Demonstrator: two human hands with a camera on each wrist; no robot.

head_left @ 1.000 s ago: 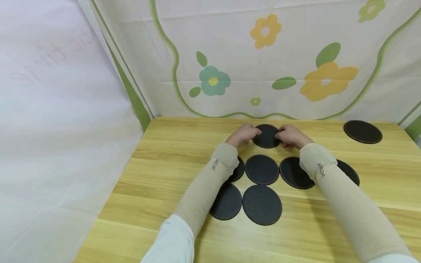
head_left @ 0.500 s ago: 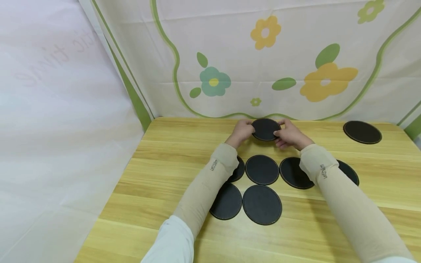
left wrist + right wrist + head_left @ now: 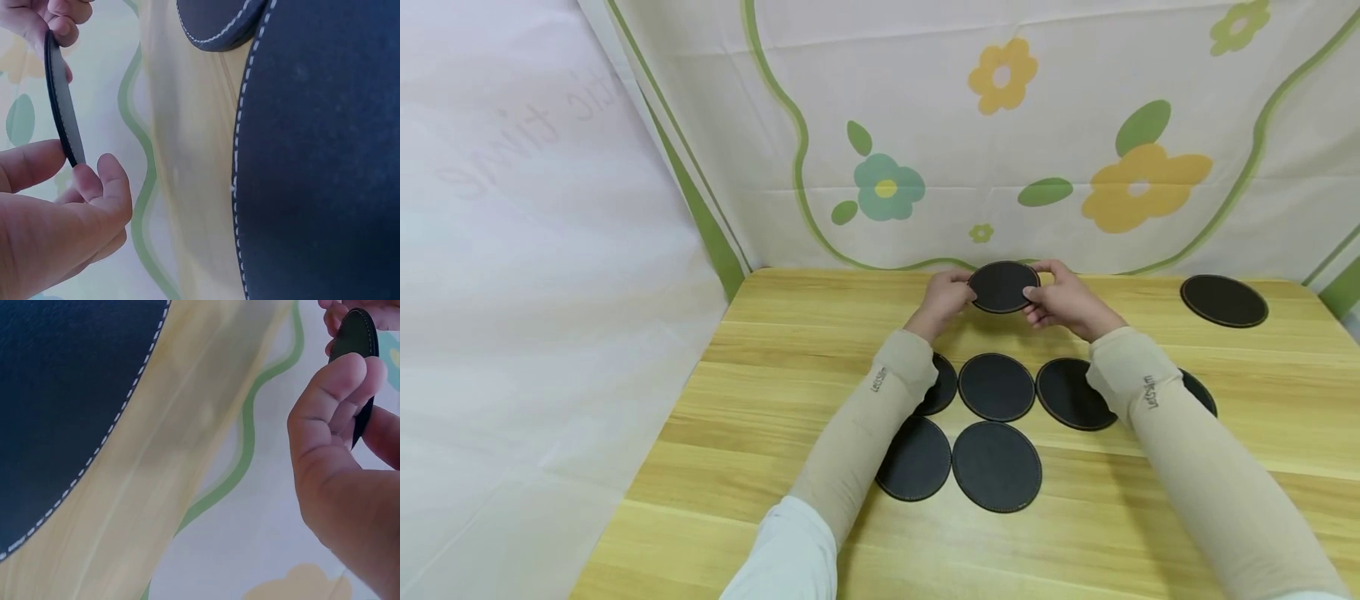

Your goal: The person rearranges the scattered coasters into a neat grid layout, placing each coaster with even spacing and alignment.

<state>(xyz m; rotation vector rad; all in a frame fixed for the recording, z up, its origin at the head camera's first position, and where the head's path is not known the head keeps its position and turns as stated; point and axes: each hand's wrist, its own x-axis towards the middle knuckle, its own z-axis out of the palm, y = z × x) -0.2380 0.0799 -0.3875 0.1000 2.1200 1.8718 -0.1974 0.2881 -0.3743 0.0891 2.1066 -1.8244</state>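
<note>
A round black coaster (image 3: 1002, 287) with stitching round its edge is held above the far side of the table, tilted toward me. My left hand (image 3: 946, 300) pinches its left edge between thumb and fingers. On the opposite edge, my right hand (image 3: 1063, 302) grips it with the thumb on the near face. In the left wrist view the coaster (image 3: 65, 103) appears nearly edge-on between both hands. The right wrist view has the right hand (image 3: 337, 425) covering part of the coaster (image 3: 355, 337).
Several similar black coasters lie flat on the wooden table (image 3: 775, 350): a middle one (image 3: 996, 387), a nearer one (image 3: 996, 467), and others partly under my forearms. Another coaster (image 3: 1225, 301) lies far right. A flowered cloth (image 3: 940, 100) hangs behind the table.
Both hands have lifted the coaster off the table, raising it and tilting it toward me. The coasters on the table have stayed put.
</note>
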